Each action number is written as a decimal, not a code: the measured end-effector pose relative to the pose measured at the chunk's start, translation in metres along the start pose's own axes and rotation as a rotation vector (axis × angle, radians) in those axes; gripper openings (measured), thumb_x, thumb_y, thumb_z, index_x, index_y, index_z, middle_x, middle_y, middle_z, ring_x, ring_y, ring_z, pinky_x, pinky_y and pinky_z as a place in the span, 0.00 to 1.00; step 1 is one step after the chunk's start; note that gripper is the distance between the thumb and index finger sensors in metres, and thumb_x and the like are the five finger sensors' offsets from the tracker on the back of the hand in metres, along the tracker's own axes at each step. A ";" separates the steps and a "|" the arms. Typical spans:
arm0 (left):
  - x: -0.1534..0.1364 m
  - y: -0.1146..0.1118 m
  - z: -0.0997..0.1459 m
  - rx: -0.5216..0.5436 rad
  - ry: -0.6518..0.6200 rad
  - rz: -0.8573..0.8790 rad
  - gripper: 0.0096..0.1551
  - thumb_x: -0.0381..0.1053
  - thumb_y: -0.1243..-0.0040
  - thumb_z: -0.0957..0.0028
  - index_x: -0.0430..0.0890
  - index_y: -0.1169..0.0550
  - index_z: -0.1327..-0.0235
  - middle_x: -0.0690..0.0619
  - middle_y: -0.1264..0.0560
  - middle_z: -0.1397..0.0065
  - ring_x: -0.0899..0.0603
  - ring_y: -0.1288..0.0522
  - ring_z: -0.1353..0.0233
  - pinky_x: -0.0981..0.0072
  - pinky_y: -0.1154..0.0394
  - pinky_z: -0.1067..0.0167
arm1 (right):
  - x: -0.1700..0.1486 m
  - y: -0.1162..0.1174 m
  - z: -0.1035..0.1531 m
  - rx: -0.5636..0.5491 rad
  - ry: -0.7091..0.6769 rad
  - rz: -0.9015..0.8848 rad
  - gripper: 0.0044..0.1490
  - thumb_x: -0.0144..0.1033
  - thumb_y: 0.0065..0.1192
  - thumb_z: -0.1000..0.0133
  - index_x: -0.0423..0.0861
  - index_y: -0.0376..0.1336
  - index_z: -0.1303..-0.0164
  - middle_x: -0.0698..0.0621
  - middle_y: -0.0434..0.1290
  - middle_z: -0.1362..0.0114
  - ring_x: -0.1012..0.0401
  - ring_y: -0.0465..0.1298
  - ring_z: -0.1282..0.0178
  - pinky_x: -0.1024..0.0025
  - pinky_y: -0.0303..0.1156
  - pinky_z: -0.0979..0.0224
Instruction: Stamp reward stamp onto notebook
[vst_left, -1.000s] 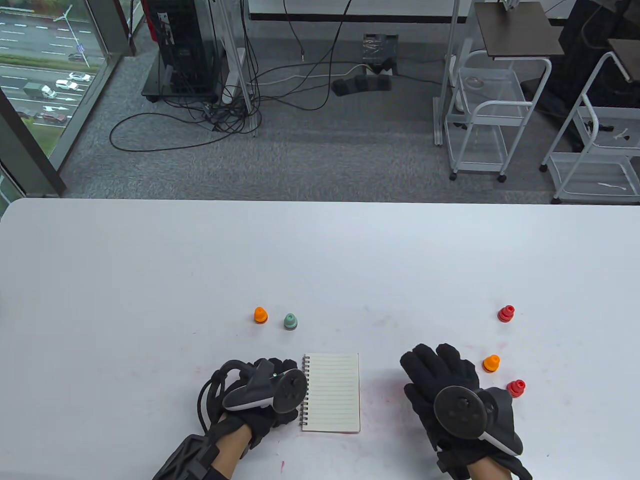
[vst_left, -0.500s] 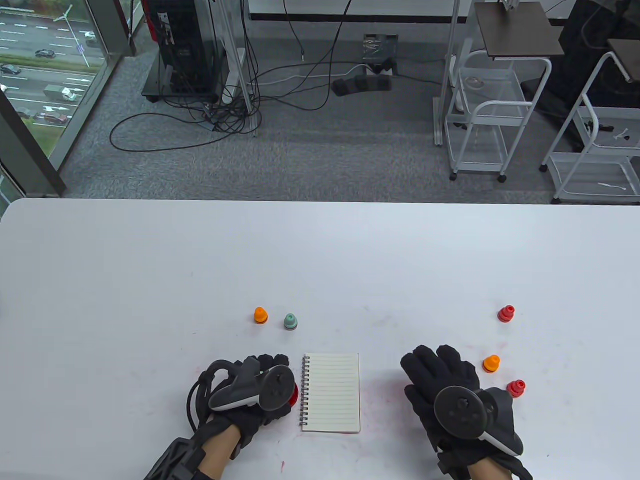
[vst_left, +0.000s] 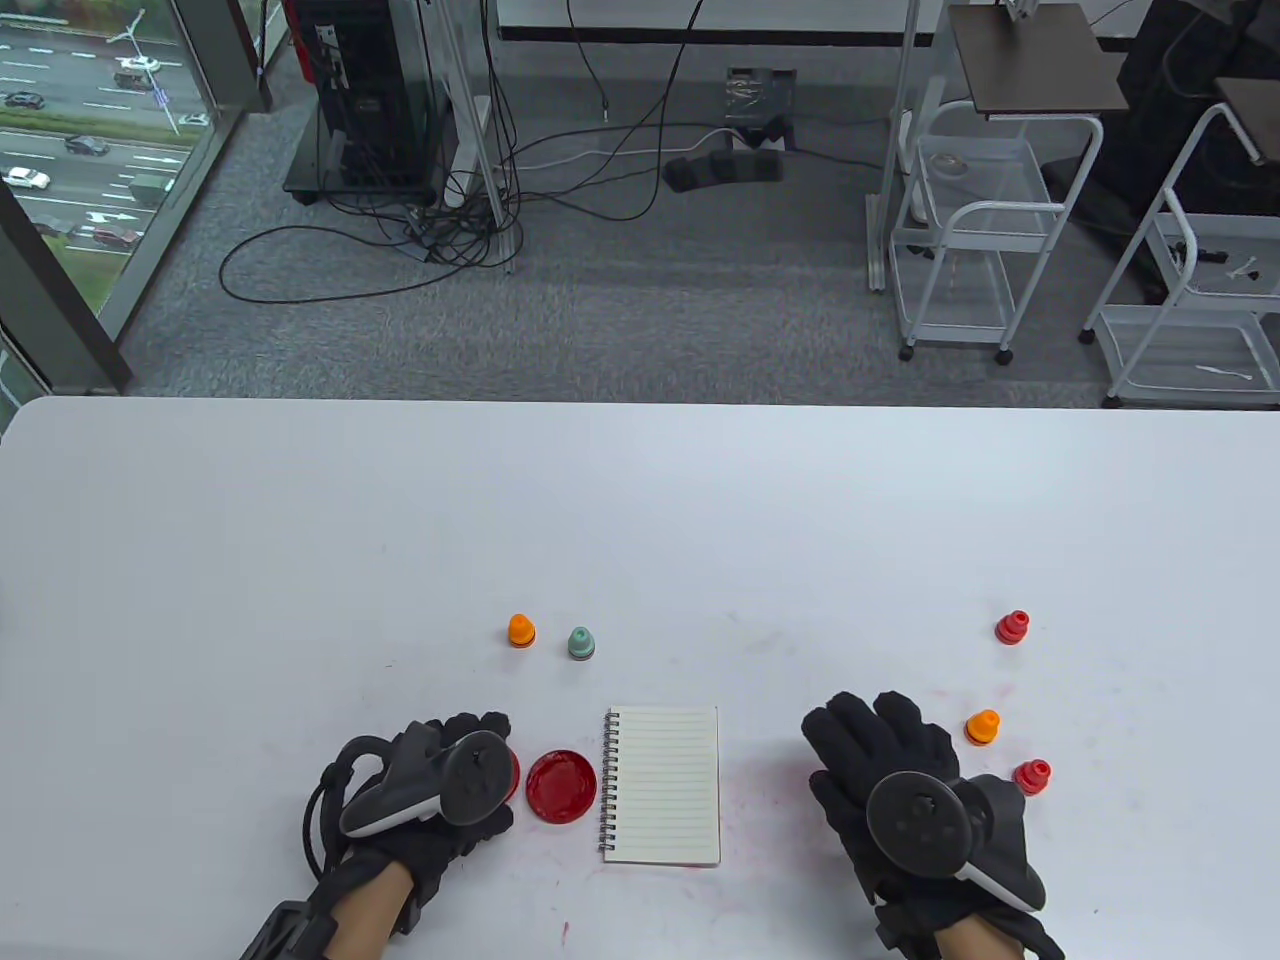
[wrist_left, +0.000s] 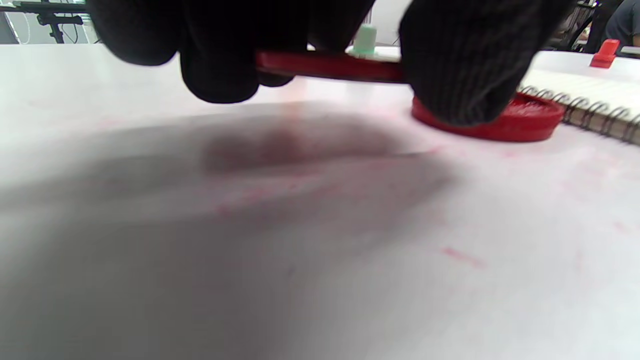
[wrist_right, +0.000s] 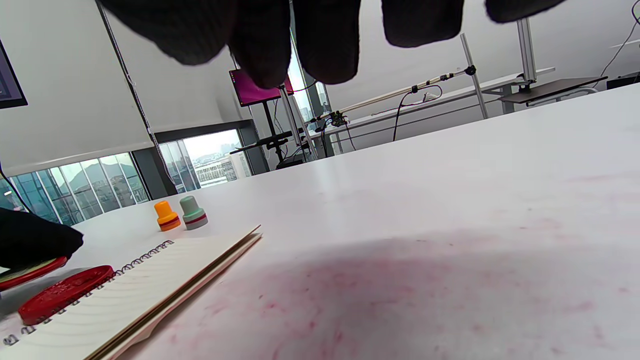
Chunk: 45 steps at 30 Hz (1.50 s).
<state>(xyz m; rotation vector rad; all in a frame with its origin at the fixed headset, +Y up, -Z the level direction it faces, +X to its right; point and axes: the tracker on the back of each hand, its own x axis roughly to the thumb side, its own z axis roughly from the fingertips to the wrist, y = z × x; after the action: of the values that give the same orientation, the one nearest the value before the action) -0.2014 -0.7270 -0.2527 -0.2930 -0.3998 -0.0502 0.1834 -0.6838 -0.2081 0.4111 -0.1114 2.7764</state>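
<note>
A lined spiral notebook (vst_left: 663, 785) lies open near the table's front edge. Left of it sits an uncovered round red ink pad (vst_left: 561, 787). My left hand (vst_left: 475, 728) is just left of the pad and pinches its flat red lid (wrist_left: 325, 65) a little above the table; in the table view only the lid's edge (vst_left: 514, 776) shows. My right hand (vst_left: 880, 740) lies flat on the table to the right of the notebook, holding nothing. An orange stamp (vst_left: 521, 630) and a green stamp (vst_left: 581, 643) stand beyond the notebook.
Right of my right hand stand a red stamp (vst_left: 1012, 627), an orange stamp (vst_left: 983, 727) and another red stamp (vst_left: 1032, 776). Red ink smears mark the table (vst_left: 640, 500) around the notebook. Beyond the table's far edge are floor, cables and white carts.
My left hand has slid left away from the notebook with the red lid, uncovering the ink pad. The right hand has not moved.
</note>
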 end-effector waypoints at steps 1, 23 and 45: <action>-0.001 -0.002 0.000 -0.010 0.000 -0.001 0.49 0.64 0.36 0.51 0.42 0.36 0.21 0.42 0.34 0.20 0.36 0.29 0.26 0.39 0.29 0.31 | 0.000 0.000 0.000 -0.001 0.001 0.000 0.35 0.47 0.55 0.45 0.50 0.62 0.26 0.42 0.63 0.16 0.29 0.57 0.21 0.22 0.57 0.29; 0.002 -0.013 -0.004 -0.035 0.001 -0.028 0.50 0.64 0.39 0.54 0.45 0.38 0.19 0.43 0.38 0.17 0.31 0.35 0.21 0.36 0.34 0.29 | 0.000 0.004 -0.001 0.028 0.006 0.005 0.36 0.47 0.55 0.45 0.51 0.60 0.24 0.42 0.62 0.16 0.29 0.57 0.21 0.22 0.57 0.29; -0.010 0.055 -0.038 0.067 0.025 -0.019 0.49 0.64 0.40 0.52 0.46 0.36 0.17 0.37 0.33 0.18 0.31 0.28 0.25 0.38 0.29 0.32 | 0.000 -0.001 0.000 0.005 0.004 -0.021 0.37 0.47 0.55 0.45 0.51 0.59 0.24 0.42 0.62 0.16 0.30 0.57 0.21 0.22 0.57 0.29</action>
<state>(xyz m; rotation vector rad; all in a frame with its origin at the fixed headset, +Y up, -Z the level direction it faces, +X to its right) -0.1909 -0.6850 -0.3050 -0.2218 -0.3787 -0.0591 0.1837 -0.6825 -0.2085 0.4062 -0.0992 2.7576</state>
